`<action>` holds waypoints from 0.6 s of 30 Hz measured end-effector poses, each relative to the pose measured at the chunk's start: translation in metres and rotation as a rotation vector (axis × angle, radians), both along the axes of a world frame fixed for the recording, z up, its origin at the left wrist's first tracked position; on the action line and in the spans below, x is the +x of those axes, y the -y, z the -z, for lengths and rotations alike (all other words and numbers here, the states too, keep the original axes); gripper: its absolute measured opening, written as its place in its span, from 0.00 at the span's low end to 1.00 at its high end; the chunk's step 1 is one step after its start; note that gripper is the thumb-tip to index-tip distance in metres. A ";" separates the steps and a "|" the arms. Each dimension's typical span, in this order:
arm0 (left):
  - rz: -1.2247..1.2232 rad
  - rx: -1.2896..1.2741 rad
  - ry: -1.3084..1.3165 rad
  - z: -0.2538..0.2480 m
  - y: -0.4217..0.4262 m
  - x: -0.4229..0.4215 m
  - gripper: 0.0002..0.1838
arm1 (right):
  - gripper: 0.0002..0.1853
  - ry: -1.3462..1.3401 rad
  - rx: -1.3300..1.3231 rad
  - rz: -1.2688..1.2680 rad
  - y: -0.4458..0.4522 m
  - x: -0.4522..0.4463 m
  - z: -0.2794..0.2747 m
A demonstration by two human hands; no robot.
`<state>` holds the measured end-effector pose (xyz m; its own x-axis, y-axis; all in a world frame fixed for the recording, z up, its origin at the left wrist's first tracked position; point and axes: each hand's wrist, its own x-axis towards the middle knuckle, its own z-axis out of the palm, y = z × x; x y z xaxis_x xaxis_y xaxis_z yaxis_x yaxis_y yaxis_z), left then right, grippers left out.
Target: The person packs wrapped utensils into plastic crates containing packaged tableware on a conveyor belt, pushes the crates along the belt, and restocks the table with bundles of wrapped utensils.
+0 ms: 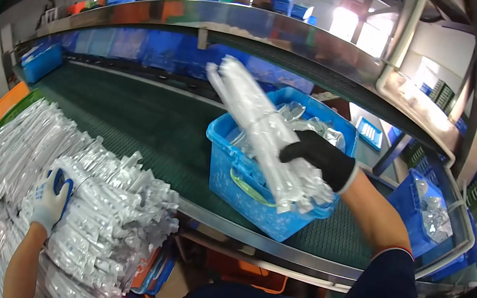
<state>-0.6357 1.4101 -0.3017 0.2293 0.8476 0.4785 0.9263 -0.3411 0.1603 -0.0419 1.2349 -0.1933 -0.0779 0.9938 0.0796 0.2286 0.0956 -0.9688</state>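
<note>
My right hand (318, 156), in a black glove, is closed around a bundle of long, clear plastic-wrapped packets (258, 124). The bundle slants over a blue plastic bin (244, 191), which holds more clear-wrapped items (298, 118). What is inside the wrapping cannot be made out. At the lower left, my left hand (52, 197), in a white and blue glove, rests on a large stack of similar wrapped packets (108, 209). Its thumb is apart from the fingers, and nothing shows lifted in it.
The bin stands on a dark green conveyor belt (131, 109) with a metal edge. Another blue bin (45, 61) sits at its far left end. A blue bin of clear packages (426, 212) stands at right. A metal-edged upper shelf (210, 15) runs above the belt.
</note>
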 end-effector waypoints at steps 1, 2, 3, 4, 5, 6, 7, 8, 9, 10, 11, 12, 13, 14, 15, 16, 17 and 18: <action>0.021 0.038 -0.002 0.006 -0.005 -0.004 0.25 | 0.26 -0.073 -0.081 0.078 0.013 0.024 0.001; 0.006 -0.030 0.004 0.001 -0.001 -0.002 0.26 | 0.26 -0.150 -0.165 0.156 0.024 0.037 -0.002; -0.016 -0.054 -0.005 -0.001 0.000 -0.001 0.27 | 0.25 -0.300 -0.260 0.314 0.034 0.046 -0.004; -0.035 -0.077 -0.016 -0.001 0.001 -0.001 0.28 | 0.25 -0.305 -0.258 0.337 0.040 0.056 -0.003; -0.064 -0.111 -0.015 0.000 0.000 -0.002 0.28 | 0.22 -0.456 -0.249 0.328 0.044 0.068 0.000; -0.092 -0.144 -0.015 0.001 -0.001 -0.003 0.29 | 0.20 -0.607 -0.236 0.319 0.046 0.085 0.004; -0.098 -0.166 0.013 0.008 -0.006 -0.007 0.29 | 0.18 -0.487 -0.171 0.369 0.030 0.143 0.034; -0.103 -0.198 0.041 0.005 -0.002 -0.003 0.29 | 0.18 -0.371 -0.157 0.541 0.018 0.169 0.049; -0.098 -0.206 0.060 0.009 -0.006 -0.006 0.29 | 0.17 -0.111 -0.047 0.608 0.028 0.166 0.049; -0.096 -0.211 0.080 0.016 -0.012 -0.012 0.29 | 0.17 0.152 0.061 0.666 0.037 0.162 0.049; -0.083 -0.203 0.080 0.020 -0.015 -0.015 0.29 | 0.15 0.965 0.330 0.643 0.040 0.169 0.052; -0.064 -0.218 0.119 0.024 -0.017 -0.018 0.28 | 0.14 1.264 0.253 0.801 0.059 0.174 0.058; -0.044 -0.235 0.153 0.028 -0.021 -0.022 0.28 | 0.13 1.212 0.328 0.844 0.074 0.178 0.065; -0.029 -0.237 0.141 0.035 -0.028 -0.029 0.28 | 0.13 1.157 0.392 0.886 0.096 0.185 0.075; 0.004 -0.250 0.214 0.044 -0.040 -0.039 0.29 | 0.13 1.055 0.393 0.929 0.117 0.191 0.087; 0.037 -0.264 0.286 0.057 -0.058 -0.050 0.30 | 0.12 0.951 0.395 0.973 0.130 0.192 0.100; 0.056 -0.249 0.313 0.073 -0.077 -0.066 0.29 | 0.12 0.980 0.377 1.028 0.142 0.177 0.099; 0.075 -0.255 0.301 0.067 -0.081 -0.059 0.29 | 0.12 1.010 0.356 1.083 0.155 0.159 0.094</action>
